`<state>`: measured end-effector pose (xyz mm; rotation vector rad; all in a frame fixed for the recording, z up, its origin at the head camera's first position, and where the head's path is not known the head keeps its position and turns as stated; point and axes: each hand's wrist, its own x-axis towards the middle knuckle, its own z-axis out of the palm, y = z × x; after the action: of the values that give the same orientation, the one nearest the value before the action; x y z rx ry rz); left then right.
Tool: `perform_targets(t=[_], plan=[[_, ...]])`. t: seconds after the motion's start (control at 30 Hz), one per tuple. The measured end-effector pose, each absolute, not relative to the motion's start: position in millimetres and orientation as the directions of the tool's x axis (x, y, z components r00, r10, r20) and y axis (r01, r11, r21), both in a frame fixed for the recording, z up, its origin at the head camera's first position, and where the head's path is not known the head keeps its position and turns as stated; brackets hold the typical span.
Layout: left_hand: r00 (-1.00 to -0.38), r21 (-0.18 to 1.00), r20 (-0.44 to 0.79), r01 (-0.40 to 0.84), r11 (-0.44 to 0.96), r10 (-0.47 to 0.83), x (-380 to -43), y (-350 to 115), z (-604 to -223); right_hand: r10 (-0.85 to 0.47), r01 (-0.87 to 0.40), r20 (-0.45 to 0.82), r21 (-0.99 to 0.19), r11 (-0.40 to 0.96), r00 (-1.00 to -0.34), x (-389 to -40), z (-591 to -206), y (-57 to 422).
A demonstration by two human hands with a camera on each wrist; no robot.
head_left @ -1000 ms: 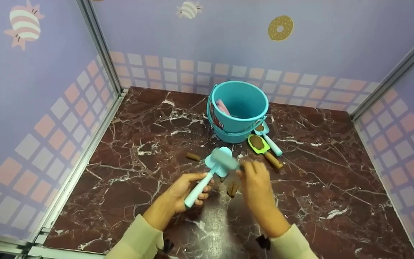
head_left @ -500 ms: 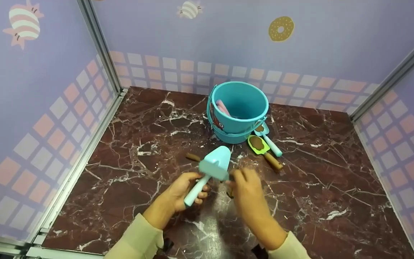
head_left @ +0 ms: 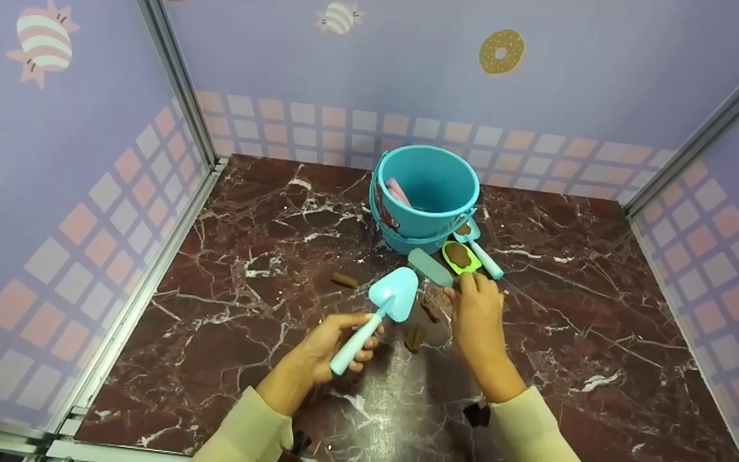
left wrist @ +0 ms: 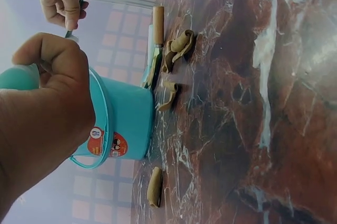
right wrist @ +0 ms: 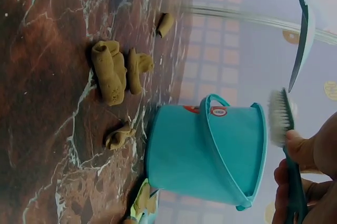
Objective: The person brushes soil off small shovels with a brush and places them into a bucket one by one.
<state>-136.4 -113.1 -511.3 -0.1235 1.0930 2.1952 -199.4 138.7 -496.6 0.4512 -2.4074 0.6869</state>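
Note:
My left hand (head_left: pixel 331 346) grips the pale blue handle of a garden trowel (head_left: pixel 398 289), its pointed blade raised above the tabletop. A brush (head_left: pixel 430 267) is in my right hand (head_left: pixel 478 321), to the right of the blade. White bristles (right wrist: pixel 278 118) and a dark green handle show in the right wrist view, where the bristles face the table side and the trowel tip lies close to the brush head. Below the tools are curled brown clay-like pieces (head_left: pixel 415 338), with a smaller one (head_left: pixel 430 312) beside them. Another brown roll (head_left: pixel 344 280) lies to the left.
Behind the hands stands a turquoise bucket (head_left: pixel 424 231) with a pink item (head_left: pixel 397 192) inside. To its right lie a lime-green shovel (head_left: pixel 459 255) with a brown patch on it and a light blue shovel (head_left: pixel 486 260). Patterned walls (head_left: pixel 356 70) enclose the marble-look table (head_left: pixel 247 321).
The brush passed down over the trowel blade, then moved off to the right and away from it. The trowel's blade has turned slightly; the left hand has barely shifted.

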Motion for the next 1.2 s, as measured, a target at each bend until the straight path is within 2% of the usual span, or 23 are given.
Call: perform_targets(t=[0.2,0.3,0.37,0.4,0.43,0.47,0.5,0.57,0.63,0.73,0.87,1.07,1.2], plan=[[-0.79,0.7,-0.373,-0.584,-0.41,0.487,-140.5,-112.8,-508.2,-0.142,-0.45,0.601,-0.401,0.798,-0.786,-195.1,-495.2,142.9],[-0.866,0.831,-0.343,-0.46,-0.312,0.364,-146.6,-112.4,-504.4,-0.143,-0.457,0.6,-0.412,0.788,-0.787,-192.0,-493.7,146.6],[-0.939,0.95,-0.261,-0.291,-0.115,0.223,-153.3,-111.7,-499.5,-0.144,-0.46,0.6,-0.416,0.784,-0.787,-189.4,-493.5,149.9],[-0.97,0.982,-0.186,-0.181,0.051,0.153,-157.7,-111.6,-496.4,-0.143,-0.462,0.603,-0.416,0.783,-0.785,-188.2,-493.8,151.8],[-0.991,0.965,-0.092,-0.064,0.254,0.098,-162.7,-111.8,-493.2,-0.141,-0.461,0.604,-0.416,0.784,-0.784,-186.9,-494.2,153.8],[-0.998,0.887,0.014,0.039,0.46,0.059,-167.9,-112.3,-489.2,-0.137,-0.458,0.605,-0.416,0.786,-0.785,-185.7,-494.7,155.8],[-0.991,0.757,0.124,0.121,0.642,0.041,-173.8,-112.6,-484.3,-0.133,-0.454,0.604,-0.417,0.787,-0.785,-184.7,-495.0,157.7],[-0.935,0.431,0.347,0.229,0.873,0.075,-187.2,-113.8,-474.4,-0.129,-0.449,0.604,-0.416,0.791,-0.787,-182.9,-496.0,161.0],[-0.849,0.178,0.508,0.269,0.947,0.145,-201.4,-114.8,-463.2,-0.132,-0.445,0.598,-0.411,0.796,-0.79,-181.2,-496.5,163.0],[-0.767,0.014,0.599,0.298,0.954,0.231,-224.0,-113.8,-444.8,-0.146,-0.45,0.597,-0.4,0.798,-0.789,-180.1,-497.8,164.3],[-0.793,-0.066,0.537,0.302,0.951,0.289,-257.5,-105.9,-423.9,-0.139,-0.44,0.591,-0.402,0.803,-0.794,-178.4,-500.9,164.5],[-0.902,-0.18,0.276,0.291,0.94,0.332,-314.5,-80.2,-402.8,-0.115,-0.402,0.569,-0.411,0.818,-0.814,-175.7,-502.8,164.9],[-0.928,-0.257,0.151,0.294,0.92,0.339,-348.3,-63.3,-397.0,-0.117,-0.4,0.569,-0.403,0.823,-0.814,-176.2,-502.4,166.2]])
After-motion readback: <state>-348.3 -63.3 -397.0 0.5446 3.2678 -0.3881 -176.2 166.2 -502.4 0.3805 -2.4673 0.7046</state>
